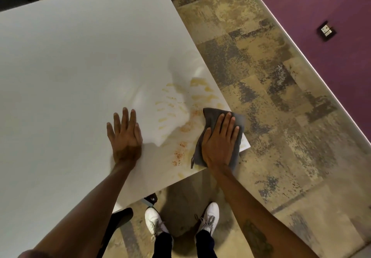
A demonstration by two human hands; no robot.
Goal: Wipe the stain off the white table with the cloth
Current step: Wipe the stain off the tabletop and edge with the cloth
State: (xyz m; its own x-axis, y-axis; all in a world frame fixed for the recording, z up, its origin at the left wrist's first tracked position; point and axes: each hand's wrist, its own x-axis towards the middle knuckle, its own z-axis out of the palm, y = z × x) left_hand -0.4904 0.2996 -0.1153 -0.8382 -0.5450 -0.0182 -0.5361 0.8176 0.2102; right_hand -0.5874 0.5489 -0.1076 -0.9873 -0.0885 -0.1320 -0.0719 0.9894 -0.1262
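Observation:
The white table [76, 61] fills the left and middle of the view. A yellow and orange-brown stain [180, 105] is smeared in streaks near its right corner. A dark grey cloth [210, 115] lies folded at that corner, partly over the table's edge. My right hand [219, 139] presses flat on the cloth, fingers together and stretched forward. My left hand [124, 135] rests flat on the bare table to the left of the stain, fingers spread, holding nothing.
The table's right edge runs diagonally, with mottled beige and grey floor [271, 97] beyond it. A purple wall [321, 7] with a small socket plate [326, 31] stands at the top right. My white shoes [208, 217] and a dark chair part [120, 215] show under the near edge.

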